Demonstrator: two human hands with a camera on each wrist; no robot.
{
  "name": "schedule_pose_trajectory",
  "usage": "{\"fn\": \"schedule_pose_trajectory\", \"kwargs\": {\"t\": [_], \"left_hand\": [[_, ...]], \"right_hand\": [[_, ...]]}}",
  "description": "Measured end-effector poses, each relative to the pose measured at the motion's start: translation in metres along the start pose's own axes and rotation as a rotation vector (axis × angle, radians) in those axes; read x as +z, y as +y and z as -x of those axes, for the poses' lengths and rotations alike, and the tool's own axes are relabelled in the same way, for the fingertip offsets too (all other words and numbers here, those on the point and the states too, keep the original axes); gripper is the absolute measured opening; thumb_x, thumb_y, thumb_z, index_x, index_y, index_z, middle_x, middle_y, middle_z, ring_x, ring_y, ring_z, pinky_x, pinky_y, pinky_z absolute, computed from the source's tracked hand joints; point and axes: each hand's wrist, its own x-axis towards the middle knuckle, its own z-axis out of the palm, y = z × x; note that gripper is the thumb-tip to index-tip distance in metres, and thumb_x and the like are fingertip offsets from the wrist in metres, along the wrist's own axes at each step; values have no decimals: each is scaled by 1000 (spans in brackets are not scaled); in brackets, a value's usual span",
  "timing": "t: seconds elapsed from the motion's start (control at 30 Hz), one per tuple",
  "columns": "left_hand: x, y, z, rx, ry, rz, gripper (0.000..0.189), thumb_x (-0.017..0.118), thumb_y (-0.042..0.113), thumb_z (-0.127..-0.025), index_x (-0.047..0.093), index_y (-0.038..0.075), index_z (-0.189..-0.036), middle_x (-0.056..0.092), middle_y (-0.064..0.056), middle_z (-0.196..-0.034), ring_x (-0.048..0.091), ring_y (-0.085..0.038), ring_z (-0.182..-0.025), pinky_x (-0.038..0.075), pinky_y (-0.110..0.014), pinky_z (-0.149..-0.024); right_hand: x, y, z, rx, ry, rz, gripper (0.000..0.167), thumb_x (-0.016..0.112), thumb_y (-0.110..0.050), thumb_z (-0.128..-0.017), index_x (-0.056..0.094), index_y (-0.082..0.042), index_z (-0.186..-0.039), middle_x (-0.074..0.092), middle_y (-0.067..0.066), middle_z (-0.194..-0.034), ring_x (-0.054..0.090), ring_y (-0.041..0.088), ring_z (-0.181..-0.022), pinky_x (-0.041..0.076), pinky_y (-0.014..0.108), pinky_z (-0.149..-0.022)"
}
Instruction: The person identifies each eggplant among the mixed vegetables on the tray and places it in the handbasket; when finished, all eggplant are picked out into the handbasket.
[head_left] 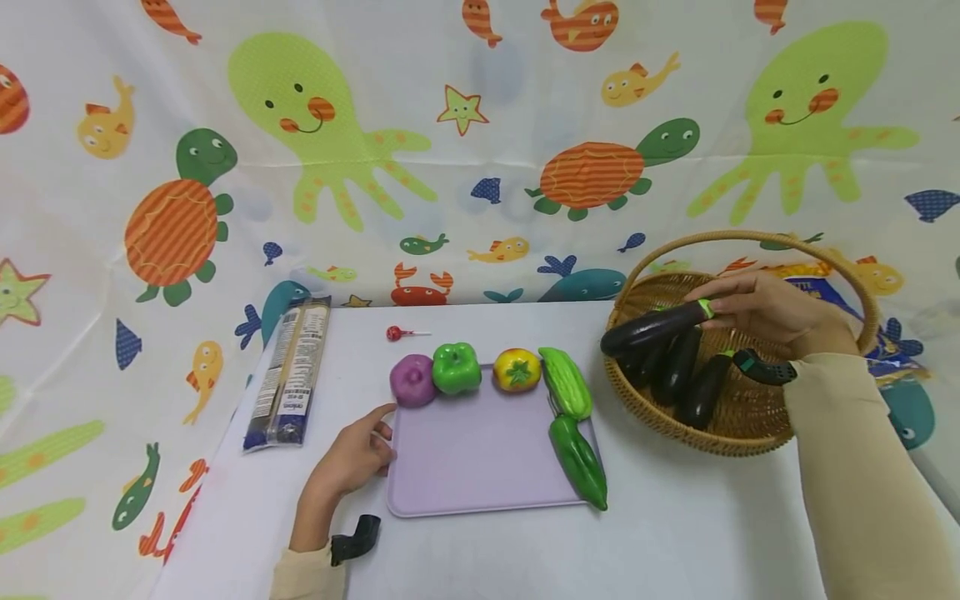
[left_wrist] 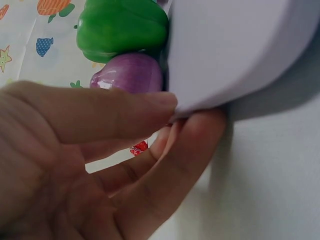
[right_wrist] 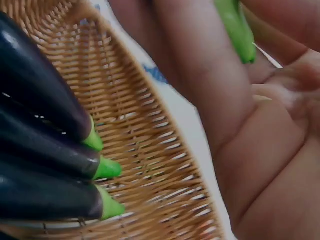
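Observation:
My right hand (head_left: 780, 308) holds a dark purple eggplant (head_left: 654, 328) by its green stem end, over the wicker basket (head_left: 750, 446). Three more eggplants (right_wrist: 45, 192) lie side by side in that basket. In the right wrist view only the green tip (right_wrist: 239, 30) of the held one shows between the fingers. At the left edge of the lilac tray (head_left: 480, 458), my left hand (head_left: 356, 454) pinches the rim between thumb and fingers. A purple onion (left_wrist: 131, 74) and a green bell pepper (left_wrist: 122, 30) rest at the tray's back left corner, close above that hand.
A yellow-red tomato-like piece (head_left: 517, 370) is on the tray's back edge. A bitter melon (head_left: 566, 383) and a long green pepper (head_left: 579, 462) lie along its right edge. Behind is a lollipop (head_left: 394, 333); left, a long packet (head_left: 288, 375). A blue bag (head_left: 832, 296) stands behind the basket.

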Motion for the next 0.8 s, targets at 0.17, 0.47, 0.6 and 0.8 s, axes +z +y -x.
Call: {"fn": "schedule_pose_trajectory", "kwargs": {"t": [0.17,0.47,0.6,0.8], "left_hand": [[0,-1,0,-6,4,5,71,61,-15,-83,43,-2,-151,58,-14,-108,60,-19,-75,57,-34,-61],[0,-1,-1,-12,8,-4,71,61,-15,-84,43,-2,-151,58,-14,-108,60,-19,-75,57,-34,-62],[0,-1,-1,-17,9,-1,71,60,-15,-84,43,-1,-151,58,-14,-108,60,-19,-75,57,-34,-62],[1,-2,-1,-21,5,0,70,58,-15,-84,43,0,-151,57,-13,-108,60,-19,-74,56,-33,-62]], "right_hand": [[-20,8,-10,47,-55,-114,49,25,15,-103,66,7,-129,70,13,-117,70,24,-106,58,36,-91],[-38,5,-16,271,159,77,42,37,6,-104,77,-2,-110,73,4,-105,71,18,-92,60,32,-81],[-41,2,-29,346,121,203,39,39,-2,-106,77,-8,-112,69,-1,-107,68,14,-98,59,32,-86],[-39,5,-45,370,212,298,28,50,-7,-105,74,-9,-120,61,-7,-125,67,11,-105,57,37,-93]]}}
